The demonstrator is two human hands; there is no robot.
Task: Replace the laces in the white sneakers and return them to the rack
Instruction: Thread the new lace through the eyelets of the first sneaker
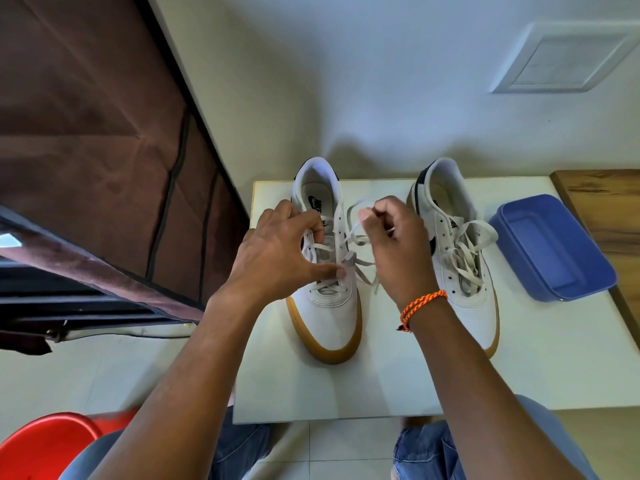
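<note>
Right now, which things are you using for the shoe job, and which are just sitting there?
For the job:
left sneaker
its lace
right sneaker
left hand and right hand, both on the lace

Just sitting there:
blue tub
red stool
brown cover

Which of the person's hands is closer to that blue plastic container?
Right. The right hand pinches a lace between the two sneakers, with one shoe separating it from the blue container. The left hand is farther away, on the other sneaker.
</note>
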